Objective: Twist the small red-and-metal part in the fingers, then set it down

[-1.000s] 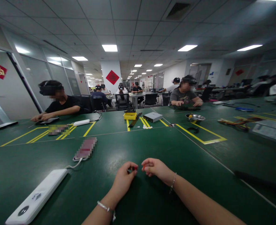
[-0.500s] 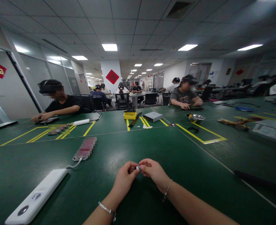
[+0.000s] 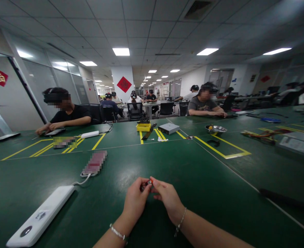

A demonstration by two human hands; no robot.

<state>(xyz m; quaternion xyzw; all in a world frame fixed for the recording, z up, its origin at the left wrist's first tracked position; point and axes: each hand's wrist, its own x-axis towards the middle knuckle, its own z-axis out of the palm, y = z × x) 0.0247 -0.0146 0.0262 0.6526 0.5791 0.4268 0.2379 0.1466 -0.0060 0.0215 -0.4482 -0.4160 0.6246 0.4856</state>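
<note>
A small part with an orange end and a silvery body sits between my fingertips, too small to identify. My left hand is closed and pinches its silvery side between thumb and fingers. Against the orange end, the thumb and index finger of my right hand are pressed, with the lower fingers curled beneath. Both hands meet a little above the green tabletop, and a bracelet circles each wrist.
Left of my hands lie a white power bank and a cabled phone. Ahead are a yellow tray, a grey box and a metal bowl. A metal-cased unit stands right. Two people sit across the table.
My right hand has turned, its thumb now up at the orange end and its lower fingers dropped. More orange shows. My left hand has barely moved.
</note>
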